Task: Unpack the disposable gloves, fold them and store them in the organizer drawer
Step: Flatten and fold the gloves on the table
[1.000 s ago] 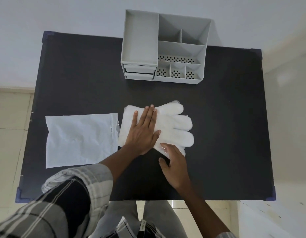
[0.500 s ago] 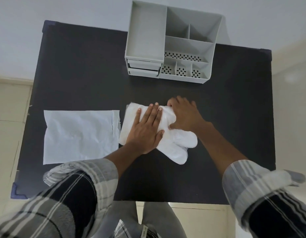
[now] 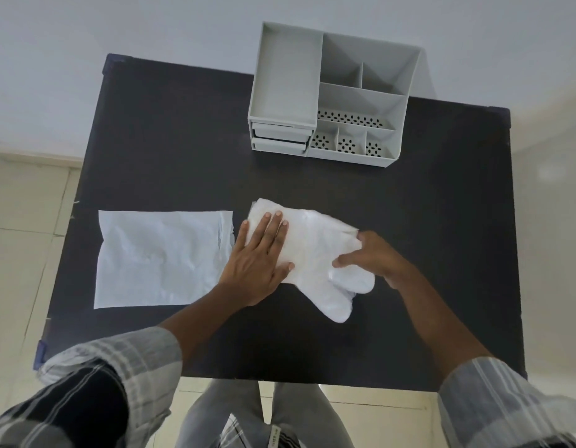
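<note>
The stack of disposable gloves (image 3: 312, 250) lies on the dark worktop (image 3: 183, 140), near its middle, just right of the flat, emptied packet (image 3: 162, 258) and well short of the grey organizer (image 3: 331, 95) at the far edge. A second ago the glove fingers lay spread out to the right and the right hand (image 3: 373, 257) sat at the near edge of the stack; half a second ago that hand had gone over to the far finger tips. Now it has carried those upper glove fingers back over the palm of the stack, and only the lower ones stick out, pointing toward the near right. The right hand's grip is loosely closed on the folded-over plastic, thumb pressed on top and the other fingers curled at the new crease. The left hand (image 3: 260, 260) has stayed where it was, flat and released, fingers extended, pinning the cuff end. The fold seems to be under way but unfinished: the remaining fingers likely need turning in too. Both small drawers (image 3: 280, 137) on the organizer's front left look closed, so storing has not begun.
</note>
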